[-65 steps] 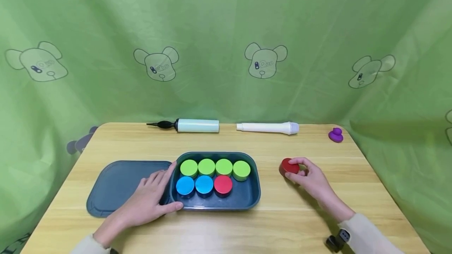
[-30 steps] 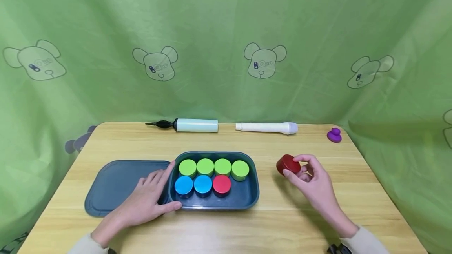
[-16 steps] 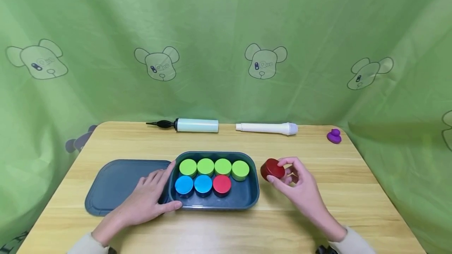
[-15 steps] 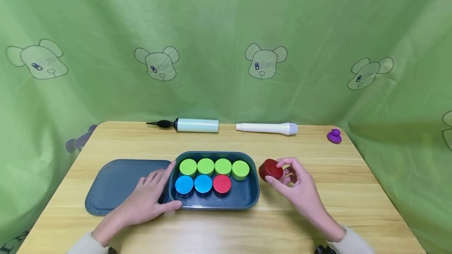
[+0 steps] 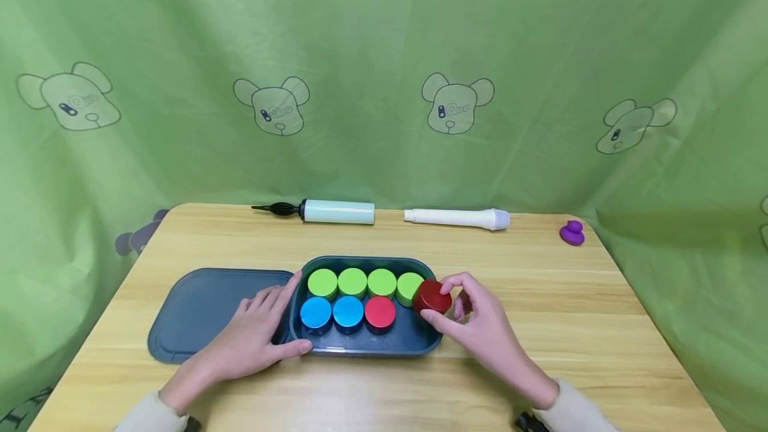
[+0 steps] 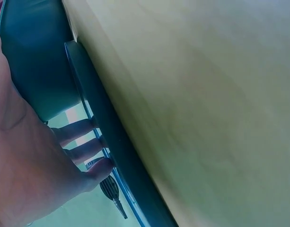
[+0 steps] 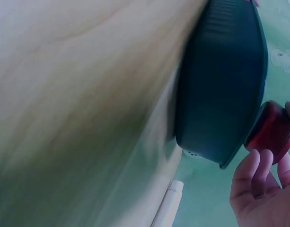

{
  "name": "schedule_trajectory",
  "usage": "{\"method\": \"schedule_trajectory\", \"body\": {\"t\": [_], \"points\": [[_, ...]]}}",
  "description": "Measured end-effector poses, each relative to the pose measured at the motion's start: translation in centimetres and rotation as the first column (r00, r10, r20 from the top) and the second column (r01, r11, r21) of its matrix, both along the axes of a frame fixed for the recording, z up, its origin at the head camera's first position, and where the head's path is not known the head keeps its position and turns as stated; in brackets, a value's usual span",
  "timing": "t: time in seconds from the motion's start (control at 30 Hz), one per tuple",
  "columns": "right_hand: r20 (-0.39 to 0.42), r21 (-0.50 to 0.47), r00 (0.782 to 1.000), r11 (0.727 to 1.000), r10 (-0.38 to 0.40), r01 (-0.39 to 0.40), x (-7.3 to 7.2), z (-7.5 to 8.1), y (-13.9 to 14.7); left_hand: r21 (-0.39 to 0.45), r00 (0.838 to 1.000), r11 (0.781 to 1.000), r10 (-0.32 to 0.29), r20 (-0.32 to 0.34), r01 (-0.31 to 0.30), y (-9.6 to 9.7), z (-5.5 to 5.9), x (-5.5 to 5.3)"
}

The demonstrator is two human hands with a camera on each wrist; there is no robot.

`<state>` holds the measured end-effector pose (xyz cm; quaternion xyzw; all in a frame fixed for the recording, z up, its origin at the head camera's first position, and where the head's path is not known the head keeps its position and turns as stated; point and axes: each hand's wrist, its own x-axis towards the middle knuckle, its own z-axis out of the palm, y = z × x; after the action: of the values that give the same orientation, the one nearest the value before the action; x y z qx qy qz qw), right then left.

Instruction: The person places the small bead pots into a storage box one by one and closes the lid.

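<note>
My right hand [image 5: 477, 319] pinches a short red cylinder [image 5: 433, 297] between thumb and fingers, over the right end of a dark blue-green box [image 5: 384, 352]. In the right wrist view this red cylinder [image 7: 272, 130] is beside the box's rim. Inside the box, a back row of several green-topped cylinders [image 5: 352, 281] stands behind two blue-topped ones [image 5: 348, 312] and a red-topped one [image 5: 380, 312]. The held piece partly hides the rightmost green one. My left hand [image 5: 255, 339] rests at the box's left end, fingers extended, thumb at the front corner. Its lower fingers lie over the flat dark lid [image 5: 192, 315].
Along the back edge of the wooden table [image 5: 540, 345] lie a pale blue hand pump [image 5: 339, 212] with a black nozzle and a white microphone [image 5: 456, 219]. A small purple duck-like figure [image 5: 573, 233] sits at the back right corner. A green curtain [image 5: 372, 32] hangs behind.
My right hand has lifted the red cylinder off the table right of the box and carried it left, over the box's right end. The left hand has stayed in place.
</note>
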<state>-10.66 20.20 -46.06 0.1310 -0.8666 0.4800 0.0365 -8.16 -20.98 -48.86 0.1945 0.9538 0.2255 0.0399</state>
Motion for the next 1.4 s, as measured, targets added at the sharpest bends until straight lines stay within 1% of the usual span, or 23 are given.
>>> {"method": "schedule_trajectory", "body": {"t": [0.13, 0.23, 0.4, 0.53, 0.7, 0.93, 1.07, 1.17, 1.3, 1.4], "points": [[-0.029, 0.083, 1.000, 0.996, 0.009, -0.007, -0.1, -0.5, -0.5, -0.001, 1.000, 1.000, -0.003, 0.002, 0.003, 0.0, 0.0, 0.0], [-0.027, 0.136, 1.000, 0.991, 0.016, -0.012, -0.1, -0.8, -0.9, -0.003, 1.000, 1.000, -0.002, 0.004, 0.002, 0.1, 0.0, 0.0], [-0.038, 0.214, 0.999, 0.977, 0.022, -0.014, -0.1, -1.2, -1.6, -0.006, 1.000, 1.000, 0.000, 0.011, 0.000, 0.1, 0.2, 0.0], [-0.076, 0.271, 0.997, 0.962, 0.034, -0.012, -0.1, -1.3, -2.1, -0.004, 1.000, 1.000, 0.002, 0.017, -0.002, 0.1, 0.3, 0.0], [-0.104, 0.341, 0.992, 0.940, 0.065, -0.026, 0.1, -1.1, -2.6, -0.004, 1.000, 1.000, -0.002, 0.017, 0.002, 0.1, 0.4, 0.0], [-0.069, 0.440, 0.995, 0.897, 0.079, -0.041, 0.0, -0.1, -3.5, -0.003, 1.000, 1.000, 0.000, 0.014, 0.000, 0.0, 0.2, 0.0], [-0.029, 0.471, 0.996, 0.880, 0.082, -0.058, -0.2, 0.3, -3.8, -0.005, 1.000, 1.000, 0.005, 0.021, -0.005, 0.0, 0.0, 0.0], [-0.009, 0.470, 0.997, 0.880, 0.080, -0.066, -0.3, 0.4, -3.9, -0.007, 1.000, 1.000, 0.003, 0.020, -0.003, 0.0, 0.0, 0.0], [-0.015, 0.460, 0.996, 0.885, 0.090, -0.073, -0.2, 0.4, -3.8, -0.002, 1.000, 1.000, 0.003, 0.018, -0.003, 0.0, 0.0, 0.0], [-0.035, 0.466, 0.994, 0.882, 0.100, -0.072, -0.2, 0.4, -3.7, 0.001, 1.000, 1.000, 0.003, 0.017, -0.003, 0.1, 0.0, 0.0]]}}
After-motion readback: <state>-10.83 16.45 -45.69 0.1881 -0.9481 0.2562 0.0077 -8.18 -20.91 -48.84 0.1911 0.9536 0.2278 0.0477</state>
